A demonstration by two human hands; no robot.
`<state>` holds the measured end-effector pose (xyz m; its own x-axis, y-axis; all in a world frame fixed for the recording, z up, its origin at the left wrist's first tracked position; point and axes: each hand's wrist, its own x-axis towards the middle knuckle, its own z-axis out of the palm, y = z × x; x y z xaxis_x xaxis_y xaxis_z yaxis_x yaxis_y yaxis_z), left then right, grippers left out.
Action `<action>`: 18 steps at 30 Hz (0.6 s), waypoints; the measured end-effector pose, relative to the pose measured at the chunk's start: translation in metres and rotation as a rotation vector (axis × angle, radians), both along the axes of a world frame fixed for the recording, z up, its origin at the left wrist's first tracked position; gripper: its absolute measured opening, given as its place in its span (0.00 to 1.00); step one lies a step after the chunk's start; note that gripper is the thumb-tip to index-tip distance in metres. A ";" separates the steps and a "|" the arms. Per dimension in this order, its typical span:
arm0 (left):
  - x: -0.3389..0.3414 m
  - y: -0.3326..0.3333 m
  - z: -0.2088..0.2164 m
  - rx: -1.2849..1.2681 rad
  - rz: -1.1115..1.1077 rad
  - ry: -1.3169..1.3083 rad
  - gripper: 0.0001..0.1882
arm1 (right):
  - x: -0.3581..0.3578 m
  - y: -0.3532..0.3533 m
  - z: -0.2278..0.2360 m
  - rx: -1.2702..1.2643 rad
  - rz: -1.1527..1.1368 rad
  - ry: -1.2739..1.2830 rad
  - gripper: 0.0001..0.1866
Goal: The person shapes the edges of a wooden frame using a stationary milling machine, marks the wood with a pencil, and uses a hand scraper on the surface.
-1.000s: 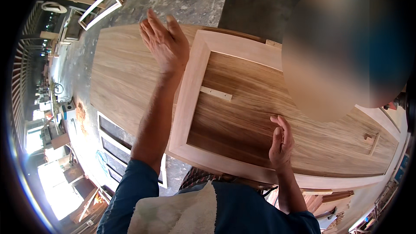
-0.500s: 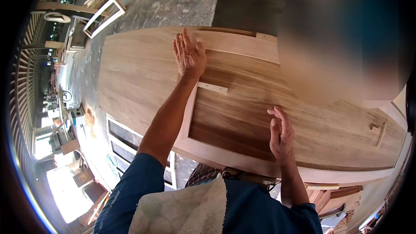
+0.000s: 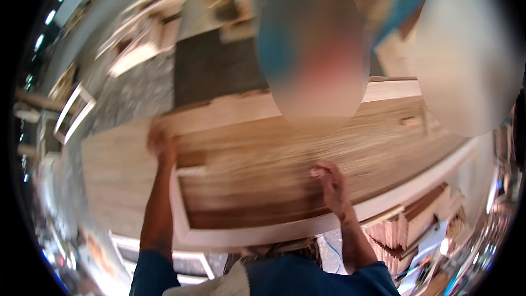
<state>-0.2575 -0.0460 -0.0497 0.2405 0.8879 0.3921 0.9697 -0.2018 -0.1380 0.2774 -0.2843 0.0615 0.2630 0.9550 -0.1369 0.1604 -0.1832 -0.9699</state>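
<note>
My left hand is at the far left corner of a pale wooden frame, against a flat brown wooden panel. Motion smears its fingers, so their pose is unclear. Over the brown wood panel inside the frame hovers my right hand. Its fingers are loosely bent, with nothing visible in them. Whether it touches the wood I cannot tell. A small pale wood strip lies inside the frame, close to the left hand. A small wooden piece sits near the right end.
Two blurred patches hide parts of the far side. A dark board is beyond the frame. A white rectangular frame stands at the far left. Stacked wood pieces lie at the lower right, and a white-framed piece at the lower left.
My view has swung to the right, so the panel and both hands appear further left and lower. More stacked wood shows at the right. The left hand has become blurred.
</note>
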 end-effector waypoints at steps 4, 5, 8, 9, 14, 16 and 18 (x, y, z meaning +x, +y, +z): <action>0.119 0.010 0.065 -0.236 0.378 -0.352 0.25 | 0.068 -0.023 -0.010 -0.018 -0.211 -0.147 0.12; 0.123 0.009 0.073 -0.209 0.369 -0.316 0.25 | 0.080 -0.026 -0.012 -0.012 -0.234 -0.213 0.12; 0.123 0.021 0.079 -0.032 0.197 -0.193 0.22 | 0.109 -0.011 0.016 -0.070 -0.290 -0.361 0.13; 0.119 0.027 0.078 0.041 0.119 -0.146 0.21 | 0.117 0.001 0.026 -0.019 -0.315 -0.409 0.14; 0.251 0.049 0.105 -0.047 -0.289 -0.384 0.17 | 0.176 0.054 0.098 0.213 -0.511 -0.661 0.16; 0.276 0.055 0.102 -0.108 -0.347 -0.329 0.17 | 0.181 0.088 0.126 0.341 -0.581 -0.710 0.14; 0.290 0.052 0.102 -0.177 -0.339 -0.318 0.15 | 0.190 0.121 0.128 0.508 -0.613 -0.782 0.13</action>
<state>0.0327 0.0059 0.0526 0.4204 0.8401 0.3428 0.8340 -0.5066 0.2186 0.4673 -0.1634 0.1897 0.5519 0.5323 0.6419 0.7779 -0.0513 -0.6263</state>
